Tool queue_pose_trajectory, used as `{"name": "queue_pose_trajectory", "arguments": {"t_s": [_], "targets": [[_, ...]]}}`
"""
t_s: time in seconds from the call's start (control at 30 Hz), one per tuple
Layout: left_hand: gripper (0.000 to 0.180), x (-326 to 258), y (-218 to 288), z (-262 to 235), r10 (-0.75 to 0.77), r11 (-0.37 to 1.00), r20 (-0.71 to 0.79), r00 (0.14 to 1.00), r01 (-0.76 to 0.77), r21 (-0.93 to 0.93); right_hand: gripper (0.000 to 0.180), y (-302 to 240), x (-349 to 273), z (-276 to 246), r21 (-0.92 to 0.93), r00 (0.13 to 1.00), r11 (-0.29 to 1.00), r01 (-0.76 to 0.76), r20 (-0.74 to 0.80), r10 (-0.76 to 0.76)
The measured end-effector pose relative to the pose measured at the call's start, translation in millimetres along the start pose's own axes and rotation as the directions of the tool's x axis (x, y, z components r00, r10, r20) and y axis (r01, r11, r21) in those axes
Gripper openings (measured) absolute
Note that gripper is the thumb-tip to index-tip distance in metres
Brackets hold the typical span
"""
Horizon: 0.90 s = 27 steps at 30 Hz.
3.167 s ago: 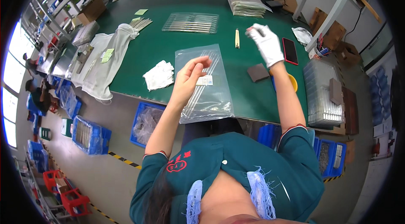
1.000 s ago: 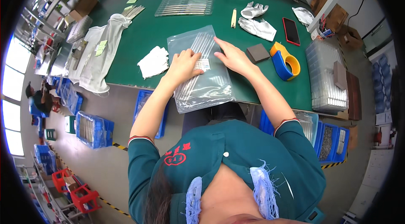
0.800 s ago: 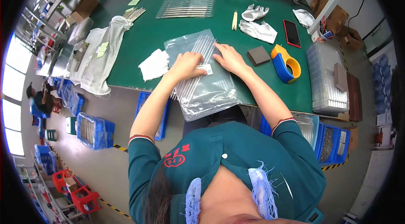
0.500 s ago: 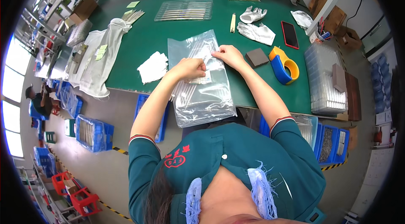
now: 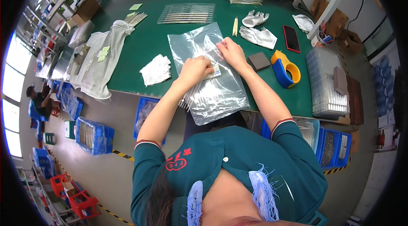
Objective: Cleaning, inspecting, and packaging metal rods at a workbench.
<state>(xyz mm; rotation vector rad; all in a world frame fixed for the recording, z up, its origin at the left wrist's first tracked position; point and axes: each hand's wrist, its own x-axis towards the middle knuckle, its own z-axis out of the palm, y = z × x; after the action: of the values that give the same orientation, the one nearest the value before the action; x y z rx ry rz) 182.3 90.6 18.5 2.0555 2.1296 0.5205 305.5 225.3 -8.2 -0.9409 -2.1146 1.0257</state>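
A clear plastic bag [image 5: 219, 102] lies slanted across the front edge of the green table, its lower end hanging over my lap. My right hand [image 5: 232, 54] pinches the bag at its upper right side. Over the middle of the bag my left hand [image 5: 195, 69] is closed with curled fingers; what they grip is hidden. Beside its fingertips shows a small printed white label [image 5: 213, 72]. Ends of thin rods [image 5: 184, 104] stick out at the bag's left edge, below my left wrist.
White gloves [image 5: 156, 70] lie left, more gloves [image 5: 258, 36] ahead right. A clear tray of rods [image 5: 187, 14] sits beyond the bag. To the right are a grey block [image 5: 259, 61], a tape dispenser [image 5: 285, 69], a phone [image 5: 291, 39] and stacked clear trays [image 5: 327, 81].
The bag has turned, its lower end swinging right and its upper end dropping slightly. My left hand has moved a little right, and the rod ends now show at the bag's left.
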Motion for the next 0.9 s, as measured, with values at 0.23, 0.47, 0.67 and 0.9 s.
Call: {"name": "queue_pose_trajectory", "arguments": {"t_s": [0.23, 0.47, 0.67, 0.9], "targets": [[0.015, -16.3, -4.9, -9.1, 0.368, 0.928, -0.229, 0.901, -0.340, 0.150, 0.026, 23.3, 17.4, 18.9, 0.114, 0.991, 0.988, -0.105, 0.097, 0.095], [0.032, -21.8, -14.3, -18.6, -0.058, 0.981, -0.151, 0.987, 0.028, -0.194, 0.024, -20.2, 8.7, 16.5, 0.064, 0.998, 0.998, 0.020, 0.056, -0.024], [0.026, 3.5, -11.8, -15.2, -0.003, 0.998, -0.034, 0.999, 0.001, -0.062, 0.028, -47.7, 6.5, 13.7, -0.200, 0.988, 0.972, 0.125, 0.114, -0.103], [0.018, -7.0, -0.9, -9.2, -0.099, 0.995, -0.173, 0.980, 0.100, -0.004, 0.028, -35.2, 15.0, 15.0, -0.298, 0.979, 0.933, 0.201, 0.050, -0.195]]}}
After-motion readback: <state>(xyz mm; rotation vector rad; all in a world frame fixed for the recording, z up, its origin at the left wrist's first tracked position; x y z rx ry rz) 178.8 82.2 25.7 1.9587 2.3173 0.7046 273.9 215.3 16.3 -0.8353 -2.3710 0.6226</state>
